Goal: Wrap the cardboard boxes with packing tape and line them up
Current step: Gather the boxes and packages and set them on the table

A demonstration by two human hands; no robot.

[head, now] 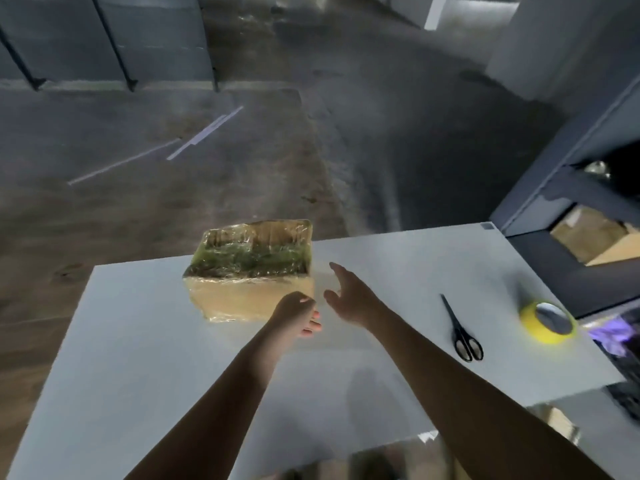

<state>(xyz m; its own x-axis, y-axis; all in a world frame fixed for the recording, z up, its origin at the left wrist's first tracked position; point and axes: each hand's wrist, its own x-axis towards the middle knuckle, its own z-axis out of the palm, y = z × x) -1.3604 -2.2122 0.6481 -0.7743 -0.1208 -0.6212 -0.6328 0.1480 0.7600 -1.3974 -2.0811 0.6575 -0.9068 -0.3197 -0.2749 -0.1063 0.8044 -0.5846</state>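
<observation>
Nothing here can be read: no words, brand names, numbers or signs show clearly on any surface. The only label-like mark is a small grey sticker [486, 226] at the far corner of the tabletop [173, 341], well beyond and to the right of the right hand [349, 299]. It is too small and blurred to tell whether it carries any print.

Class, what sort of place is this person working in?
Probably a warehouse or packing area: bare concrete floor, metal shelving holding cardboard boxes, and a white table with yellow tape roll and scissors.
</observation>
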